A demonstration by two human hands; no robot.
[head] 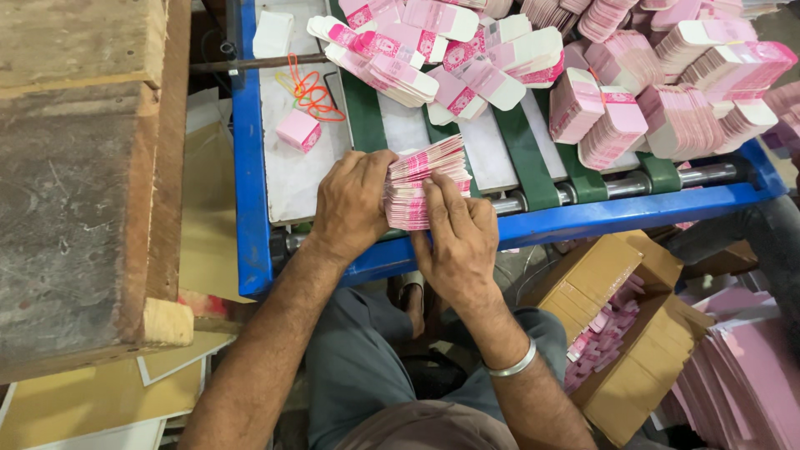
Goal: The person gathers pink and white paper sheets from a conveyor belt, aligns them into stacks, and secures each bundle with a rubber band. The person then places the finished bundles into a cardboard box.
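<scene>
Both hands work at the near end of a blue-framed conveyor table, over its front roller.

Left hand: clamped on the left side of a stack of pink-and-white flat cartons, fingers curled over the top left corner, thumb side toward the body. Right hand: pressed against the front and right face of the same stack, fingers laid flat and spread up across the carton edges. The stack sits squeezed between the two hands, the left one beside it, the right one below and in front.

The stack stands on edge on the table, close to the front rail. Its layers fan slightly at the top. Long axis runs roughly across the table, left to right, tilted a little upward toward the right; carton edges face the camera.

A metal bangle circles the right wrist.

Around it: green belts run away from the person along the table. Further up the belts, many more bundles of cartons lie heaped, some banded. One small pink bundle lies alone to the left, near orange rubber bands. Right of the knees, an open cardboard box holds pink cartons. A wooden bench stands on the left.
</scene>
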